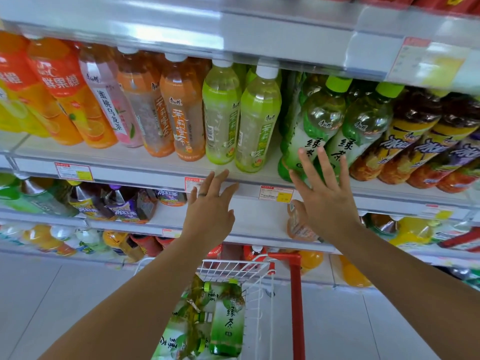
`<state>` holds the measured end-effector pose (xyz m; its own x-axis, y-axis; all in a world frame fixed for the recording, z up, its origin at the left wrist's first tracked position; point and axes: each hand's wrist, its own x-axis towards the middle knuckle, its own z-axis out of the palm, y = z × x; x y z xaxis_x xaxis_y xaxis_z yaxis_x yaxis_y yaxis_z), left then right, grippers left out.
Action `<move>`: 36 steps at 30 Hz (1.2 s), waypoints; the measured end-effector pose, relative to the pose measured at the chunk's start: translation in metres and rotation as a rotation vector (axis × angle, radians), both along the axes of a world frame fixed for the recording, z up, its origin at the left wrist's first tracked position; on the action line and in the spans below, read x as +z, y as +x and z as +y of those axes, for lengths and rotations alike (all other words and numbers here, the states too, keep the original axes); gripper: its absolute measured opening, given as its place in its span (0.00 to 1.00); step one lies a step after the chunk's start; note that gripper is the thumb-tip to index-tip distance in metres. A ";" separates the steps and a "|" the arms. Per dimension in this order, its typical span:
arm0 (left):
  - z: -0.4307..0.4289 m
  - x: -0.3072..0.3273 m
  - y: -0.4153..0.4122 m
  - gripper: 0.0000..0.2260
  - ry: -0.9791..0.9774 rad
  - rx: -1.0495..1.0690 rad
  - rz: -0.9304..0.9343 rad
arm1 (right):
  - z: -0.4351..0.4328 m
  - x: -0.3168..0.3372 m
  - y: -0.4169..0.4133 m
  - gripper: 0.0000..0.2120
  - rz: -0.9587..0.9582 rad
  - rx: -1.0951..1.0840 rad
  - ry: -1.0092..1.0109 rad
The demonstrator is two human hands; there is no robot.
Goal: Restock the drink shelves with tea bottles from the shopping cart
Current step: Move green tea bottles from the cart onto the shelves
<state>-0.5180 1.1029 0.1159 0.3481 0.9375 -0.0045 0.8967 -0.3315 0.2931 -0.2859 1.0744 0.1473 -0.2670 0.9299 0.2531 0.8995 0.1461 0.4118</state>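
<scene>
Both my hands are raised toward the middle drink shelf point(145, 162), fingers spread and holding nothing. My left hand point(210, 206) hovers below two light green jasmine tea bottles point(257, 120), near the shelf's front edge. My right hand point(324, 193) is in front of the green tea bottles point(319, 120) with lime caps; whether it touches them I cannot tell. Below, the shopping cart point(249, 268) with a red handle holds several green tea bottles point(227, 320) lying and leaning together.
Orange juice and peach tea bottles point(104, 100) fill the shelf's left, dark iced tea bottles point(420, 141) its right. The shelf below has purple-labelled bottles point(124, 203) at left, an orange bottle point(298, 227) behind my right wrist and a bare stretch between. Grey floor tiles lie underneath.
</scene>
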 end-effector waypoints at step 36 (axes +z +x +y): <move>-0.152 -0.316 -0.124 0.28 -0.622 0.140 0.208 | -0.093 -0.380 -0.091 0.44 0.880 -0.495 -1.011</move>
